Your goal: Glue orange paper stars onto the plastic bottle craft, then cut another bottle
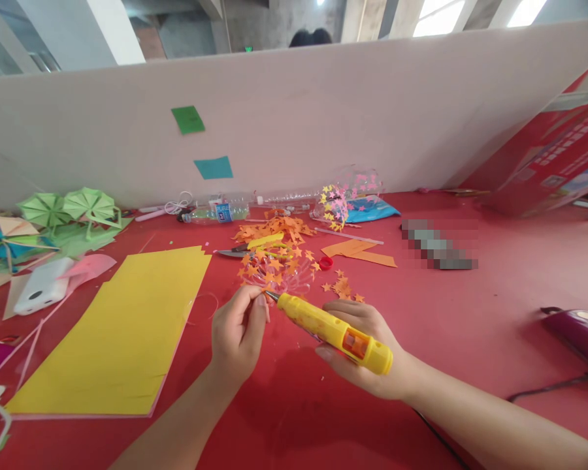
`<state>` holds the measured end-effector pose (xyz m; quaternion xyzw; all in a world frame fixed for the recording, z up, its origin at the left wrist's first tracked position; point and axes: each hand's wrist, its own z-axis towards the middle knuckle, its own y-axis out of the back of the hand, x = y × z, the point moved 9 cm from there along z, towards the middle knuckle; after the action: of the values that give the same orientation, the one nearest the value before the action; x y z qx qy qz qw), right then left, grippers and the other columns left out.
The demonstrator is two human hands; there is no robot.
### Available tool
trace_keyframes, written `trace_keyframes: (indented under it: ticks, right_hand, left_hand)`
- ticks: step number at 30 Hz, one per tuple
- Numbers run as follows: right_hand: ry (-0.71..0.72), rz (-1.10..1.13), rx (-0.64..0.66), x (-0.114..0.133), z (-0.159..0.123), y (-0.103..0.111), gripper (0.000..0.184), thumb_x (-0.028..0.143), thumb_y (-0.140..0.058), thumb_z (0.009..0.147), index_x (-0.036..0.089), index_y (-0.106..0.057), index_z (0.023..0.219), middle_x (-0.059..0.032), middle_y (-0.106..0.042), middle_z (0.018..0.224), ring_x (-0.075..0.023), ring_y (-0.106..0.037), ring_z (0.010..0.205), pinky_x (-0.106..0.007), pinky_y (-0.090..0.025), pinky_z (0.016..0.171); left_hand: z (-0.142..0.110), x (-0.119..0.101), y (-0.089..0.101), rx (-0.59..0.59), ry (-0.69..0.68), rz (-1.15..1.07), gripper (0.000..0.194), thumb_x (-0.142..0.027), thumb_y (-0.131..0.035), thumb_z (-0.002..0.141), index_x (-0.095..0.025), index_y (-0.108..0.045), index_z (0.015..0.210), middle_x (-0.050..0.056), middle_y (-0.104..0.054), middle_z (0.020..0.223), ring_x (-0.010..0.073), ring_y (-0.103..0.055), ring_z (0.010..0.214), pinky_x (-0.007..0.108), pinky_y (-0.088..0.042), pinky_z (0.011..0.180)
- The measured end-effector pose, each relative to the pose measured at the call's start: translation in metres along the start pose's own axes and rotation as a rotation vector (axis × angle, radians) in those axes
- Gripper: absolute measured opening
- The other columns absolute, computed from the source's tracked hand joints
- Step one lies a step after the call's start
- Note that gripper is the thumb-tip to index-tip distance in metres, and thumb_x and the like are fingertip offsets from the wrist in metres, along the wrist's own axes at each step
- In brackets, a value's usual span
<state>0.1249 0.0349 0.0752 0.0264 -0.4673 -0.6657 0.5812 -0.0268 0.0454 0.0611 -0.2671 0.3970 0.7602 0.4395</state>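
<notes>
My right hand (367, 346) is wrapped round a yellow hot glue gun (318, 320), its metal nozzle aimed left. At the nozzle tip, my left hand (240, 329) pinches a small orange paper star (266, 291), mostly covered by the fingers. Just beyond the hands sits a clear plastic piece cut into curled strips (294, 279), with orange stars on and around it. A loose group of orange stars (342, 287) lies to the right. Behind, a yellow utility knife (266, 240) and scissors (231, 253) rest near a heap of orange paper scraps (279, 228).
Yellow paper sheets (122, 326) cover the left of the red table (294, 418). Plastic bottles (225, 210) and a star-covered clear piece (336, 205) lie along the white partition (294, 111). A pixelated object (436, 245) and a dark red device (578, 333) are at right.
</notes>
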Motion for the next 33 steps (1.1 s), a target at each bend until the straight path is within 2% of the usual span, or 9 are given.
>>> trace_keyframes:
  ticks: [10,15,18,20,22,24,28,30,33]
  right_hand:
    - [-0.028,0.010,0.004,-0.002,0.001,0.000,0.028,0.029,-0.048,0.088,0.022,-0.036,0.064,0.0034,-0.040,0.057,-0.0110,-0.037,0.051,-0.025,-0.027,0.050]
    - [-0.023,-0.029,0.026,0.000,0.002,0.000,0.027,0.029,-0.048,0.087,0.022,-0.037,0.064,0.0032,-0.040,0.057,-0.0113,-0.038,0.051,-0.025,-0.028,0.050]
    - [-0.006,-0.118,0.016,0.000,0.003,0.003,0.027,0.029,-0.050,0.086,0.022,-0.038,0.063,0.0030,-0.040,0.057,-0.0113,-0.037,0.050,-0.025,-0.028,0.049]
    - [0.006,-0.142,-0.008,0.000,0.003,0.007,0.024,0.027,-0.052,0.085,0.021,-0.040,0.065,0.0018,-0.043,0.059,-0.0119,-0.039,0.052,-0.025,-0.031,0.051]
    - [0.009,-0.094,0.006,0.000,0.003,0.008,0.017,0.026,-0.052,0.085,0.020,-0.045,0.070,-0.0025,-0.051,0.068,-0.0132,-0.046,0.058,-0.025,-0.036,0.055]
    - [0.003,-0.028,0.123,0.001,0.002,-0.003,0.011,0.024,-0.052,0.084,0.018,-0.049,0.076,-0.0056,-0.056,0.076,-0.0133,-0.049,0.062,-0.025,-0.037,0.056]
    - [-0.062,-0.082,0.489,-0.004,-0.008,-0.042,0.008,0.020,-0.057,0.079,0.018,-0.050,0.075,-0.0013,-0.053,0.074,-0.0109,-0.043,0.057,-0.024,-0.030,0.051]
    - [-0.118,-0.158,0.585,-0.012,-0.013,-0.054,0.010,0.021,-0.061,0.075,0.017,-0.053,0.079,-0.0013,-0.054,0.077,-0.0112,-0.045,0.059,-0.024,-0.031,0.051]
    - [-0.156,-0.228,0.633,-0.022,-0.018,-0.062,0.019,0.023,-0.064,0.073,0.016,-0.058,0.090,-0.0040,-0.057,0.086,-0.0142,-0.052,0.067,-0.025,-0.039,0.058]
  left_hand:
    - [0.002,-0.003,0.000,-0.003,-0.016,0.038,0.025,-0.023,-0.043,0.093,-0.019,-0.049,0.070,-0.004,-0.051,0.058,0.0065,-0.044,0.047,0.018,-0.038,0.049]
    - [0.002,-0.014,0.004,-0.021,-0.174,0.189,0.017,-0.018,-0.044,0.092,-0.019,-0.052,0.077,-0.003,-0.055,0.059,0.0085,-0.051,0.052,0.019,-0.040,0.051]
    - [0.002,-0.023,0.006,-0.027,-0.273,0.262,0.015,-0.014,-0.045,0.090,-0.019,-0.052,0.077,-0.004,-0.054,0.058,0.0076,-0.049,0.048,0.020,-0.038,0.050]
    - [0.002,-0.025,0.009,-0.041,-0.274,0.253,0.017,-0.013,-0.045,0.090,-0.019,-0.052,0.075,-0.004,-0.054,0.057,0.0070,-0.048,0.047,0.019,-0.038,0.049]
    - [0.004,-0.019,0.014,-0.074,-0.204,0.177,0.019,-0.014,-0.045,0.091,-0.019,-0.052,0.074,-0.005,-0.054,0.058,0.0065,-0.047,0.047,0.018,-0.039,0.049]
    - [0.006,-0.009,0.022,-0.128,-0.105,0.058,0.020,-0.017,-0.045,0.091,-0.019,-0.052,0.073,-0.005,-0.054,0.059,0.0063,-0.046,0.047,0.018,-0.039,0.048]
    - [0.008,0.007,0.031,-0.193,0.033,-0.140,0.018,-0.023,-0.047,0.091,-0.020,-0.055,0.075,-0.004,-0.055,0.059,0.0065,-0.043,0.044,0.018,-0.036,0.043]
    - [0.009,0.010,0.026,-0.136,0.097,-0.196,0.018,-0.025,-0.048,0.091,-0.020,-0.055,0.075,-0.004,-0.054,0.058,0.0063,-0.041,0.043,0.018,-0.034,0.041]
    - [0.007,0.010,0.001,0.072,0.224,-0.274,0.023,-0.029,-0.048,0.090,-0.018,-0.054,0.071,-0.004,-0.052,0.055,0.0058,-0.038,0.043,0.018,-0.033,0.041]
